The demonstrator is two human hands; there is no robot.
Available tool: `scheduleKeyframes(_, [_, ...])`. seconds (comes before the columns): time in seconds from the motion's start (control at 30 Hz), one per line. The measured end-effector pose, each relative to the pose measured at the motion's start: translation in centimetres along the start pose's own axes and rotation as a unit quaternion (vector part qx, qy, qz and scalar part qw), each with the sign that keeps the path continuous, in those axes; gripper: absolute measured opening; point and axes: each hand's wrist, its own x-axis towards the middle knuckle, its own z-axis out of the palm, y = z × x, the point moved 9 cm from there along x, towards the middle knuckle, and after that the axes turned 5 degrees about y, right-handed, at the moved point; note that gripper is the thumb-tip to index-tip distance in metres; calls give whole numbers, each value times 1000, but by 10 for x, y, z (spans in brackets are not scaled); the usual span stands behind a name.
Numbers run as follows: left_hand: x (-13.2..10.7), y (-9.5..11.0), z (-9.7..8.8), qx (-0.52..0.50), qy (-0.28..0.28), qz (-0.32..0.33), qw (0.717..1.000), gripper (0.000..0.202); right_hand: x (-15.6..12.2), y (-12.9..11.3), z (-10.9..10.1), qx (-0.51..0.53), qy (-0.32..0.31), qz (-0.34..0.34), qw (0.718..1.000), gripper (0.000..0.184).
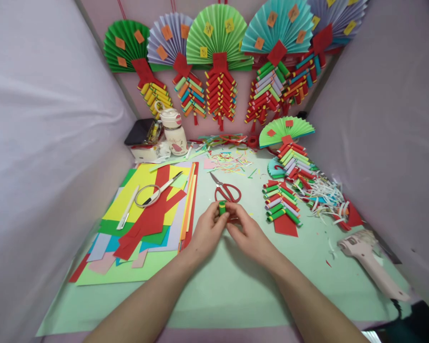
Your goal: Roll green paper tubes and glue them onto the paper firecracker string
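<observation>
Between my fingers stands a small green paper roll (222, 208) with a yellow band near its top. My left hand (209, 227) pinches it from the left. My right hand (246, 231) curls close on the other side, its fingertips near the roll; what they grip, if anything, is partly hidden. Just beyond my hands lie scissors with red handles (229, 192), blades pointing away. To the right rests a firecracker string of coloured paper rolls (281, 202) on a red paper strip (286, 226).
Stacked coloured paper (128, 267) covers the left side, with a white cutter (128, 207), a pen (164, 186) and a tape ring (148, 196) on it. A bottle (175, 133) stands behind. Paper shreds (325, 195) and a glue gun (373, 267) lie right. Paper fans (218, 35) hang on the back wall.
</observation>
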Motion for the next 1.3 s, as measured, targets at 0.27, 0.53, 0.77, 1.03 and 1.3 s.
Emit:
scheduleKeyframes(0.27, [1, -6, -6, -7, 31, -34, 999, 17, -5, -9, 4, -129, -7, -57, 990, 60])
scheduleKeyframes(0.53, [4, -13, -12, -241, 52, -160, 956, 24, -3, -27, -8, -124, 68, -113, 984, 51])
scheduleKeyframes(0.77, [1, -20, -3, -381, 29, -222, 897, 18, -8, -43, -11, -268, 122, -178, 939, 27])
scheduleKeyframes(1.03, [-6, -14, 6, -417, 58, -221, 880, 11, -14, -39, -15, -333, 193, -146, 911, 10])
scheduleKeyframes(1.3, [-9, -13, 9, -413, 57, -224, 881, 10, -9, -21, -15, -232, 167, -79, 955, 9])
